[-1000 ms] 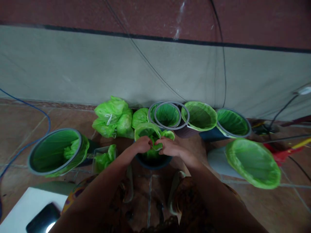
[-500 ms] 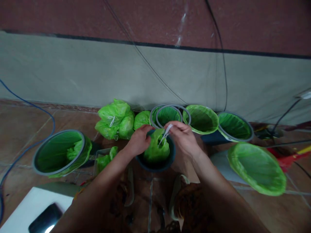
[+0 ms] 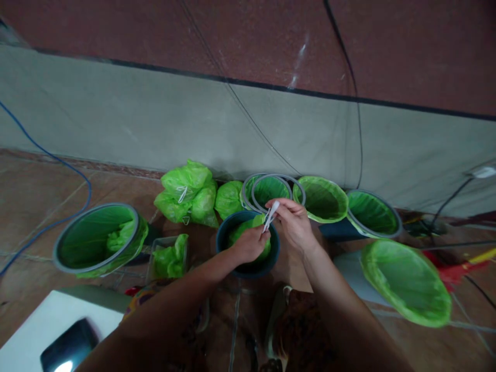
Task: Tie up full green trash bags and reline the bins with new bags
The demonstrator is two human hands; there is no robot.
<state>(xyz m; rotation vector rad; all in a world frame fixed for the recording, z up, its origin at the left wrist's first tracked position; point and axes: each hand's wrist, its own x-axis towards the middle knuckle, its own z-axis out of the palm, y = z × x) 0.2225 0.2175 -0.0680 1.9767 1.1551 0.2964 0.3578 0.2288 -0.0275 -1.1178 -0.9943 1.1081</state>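
A blue bin (image 3: 222,240) stands on the floor in front of me, with a green plastic bag (image 3: 245,229) bunched inside it. The bag's white drawstring (image 3: 270,216) is pulled up above the rim. My right hand (image 3: 292,221) pinches the upper end of the drawstring. Lower down, my left hand (image 3: 250,245) is closed around the drawstring where it meets the bag, and it covers part of the bin's opening. The gathered neck of the bag is mostly hidden behind my left fingers.
Tied green bags (image 3: 186,191) are piled by the wall. Lined bins (image 3: 321,199) stand behind and right, one tilted grey bin (image 3: 406,281) nearest. At left are a lined bin (image 3: 96,237), a clear box (image 3: 168,258) and a phone (image 3: 70,345) on a white surface.
My left hand has moved right, from the bag's left side onto the drawstring beside my right hand. The bag sits lower and more gathered in the bin. The view has shifted slightly.
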